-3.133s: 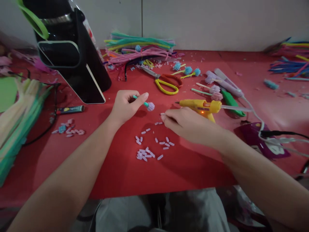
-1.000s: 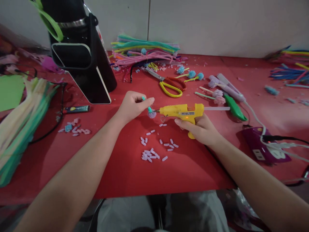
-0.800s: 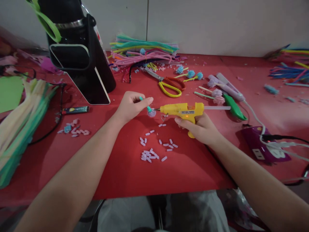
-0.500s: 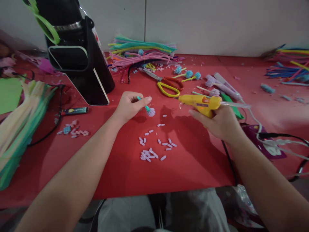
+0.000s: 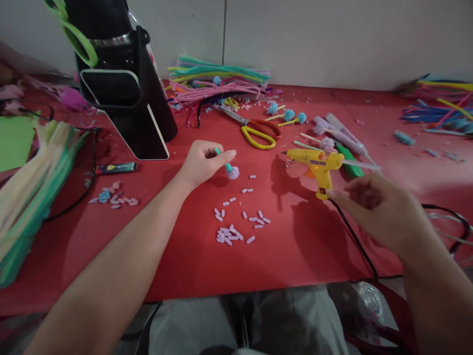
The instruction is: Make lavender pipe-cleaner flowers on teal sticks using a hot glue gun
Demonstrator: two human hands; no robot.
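Between its thumb and fingers my left hand (image 5: 207,165) pinches a small pipe-cleaner flower with a teal stem and a lilac head (image 5: 232,172). A yellow hot glue gun (image 5: 316,160) stands on the table with a clear glue stick in its back and its nozzle pointing left. My right hand (image 5: 380,207) is just right of its handle, fingers loosely curled and apart, thumb tip at the handle's base; whether they touch I cannot tell. Short lilac pieces (image 5: 228,235) lie scattered in front of my left hand, several of them in a small heap.
Scissors (image 5: 258,133) with yellow and red handles lie behind. Blue-headed stems (image 5: 289,115) and pipe-cleaner bundles (image 5: 221,79) are at the back. A black bottle (image 5: 148,118), a lighter (image 5: 116,168) and pale pipe cleaners (image 5: 33,192) are on the left. The gun's black cord (image 5: 354,239) runs to the front edge.
My right hand has let go of the glue gun and drawn back to the right, leaving it standing on the table. My left hand still holds the flower in nearly the same place.
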